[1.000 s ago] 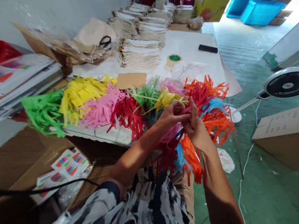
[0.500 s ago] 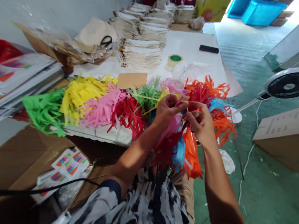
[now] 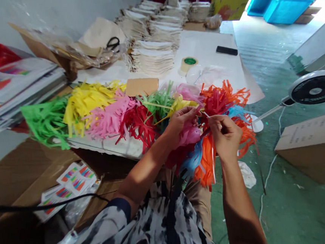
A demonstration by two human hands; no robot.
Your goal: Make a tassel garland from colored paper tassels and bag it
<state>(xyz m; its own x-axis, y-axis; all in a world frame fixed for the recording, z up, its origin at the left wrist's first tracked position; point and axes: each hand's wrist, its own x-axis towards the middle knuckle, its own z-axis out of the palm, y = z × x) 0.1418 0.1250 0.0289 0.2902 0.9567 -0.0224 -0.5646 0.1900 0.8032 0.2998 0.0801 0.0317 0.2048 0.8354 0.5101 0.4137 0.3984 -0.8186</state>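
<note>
The left hand's (image 3: 181, 123) grip closes on a papery pink fringed tassel (image 3: 189, 135); the right hand's (image 3: 226, 135) pinches a thin pale strand (image 3: 205, 113). Crinkled blue (image 3: 192, 159) and ribbon-cut orange tassels (image 3: 205, 162) hang below, before the flat white surface (image 3: 203, 46).

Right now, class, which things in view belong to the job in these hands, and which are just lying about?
Apparently part of the job:
- Hanging fringe at the left hand and right hand
- Pale strand between them
- More coloured fringe laid alongside

Apparently just lying about:
- Scissors
- Tape roll
- Flat black object
- Fan
</note>
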